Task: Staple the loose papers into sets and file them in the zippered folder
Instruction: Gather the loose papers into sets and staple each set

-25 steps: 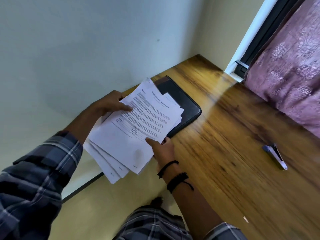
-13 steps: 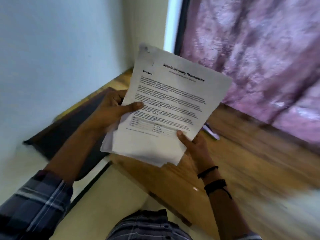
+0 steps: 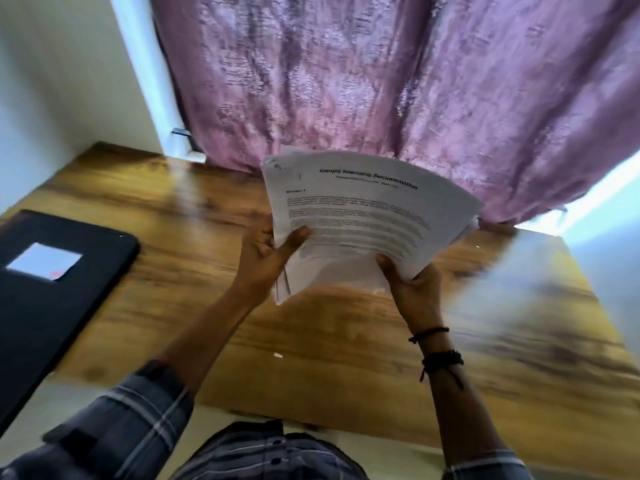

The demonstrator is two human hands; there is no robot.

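Observation:
A stack of white printed papers [image 3: 367,216] is held up above the middle of the wooden table [image 3: 194,299], its top sheet headed in bold print. My left hand [image 3: 266,258] grips the stack's left edge, thumb on the front. My right hand [image 3: 415,289] grips the lower right corner, thumb on top. The black zippered folder [image 3: 45,306] lies closed at the table's left end, a white label on its cover. The stapler is not in view.
A pink curtain [image 3: 381,81] hangs behind the table's far edge. A white wall and window frame [image 3: 145,74] stand at the back left. A small white scrap [image 3: 278,355] lies on the wood near the front edge.
The view has swung to the right, so the folder now lies far left. Both hands have carried the paper stack from over the folder to above the middle of the table.

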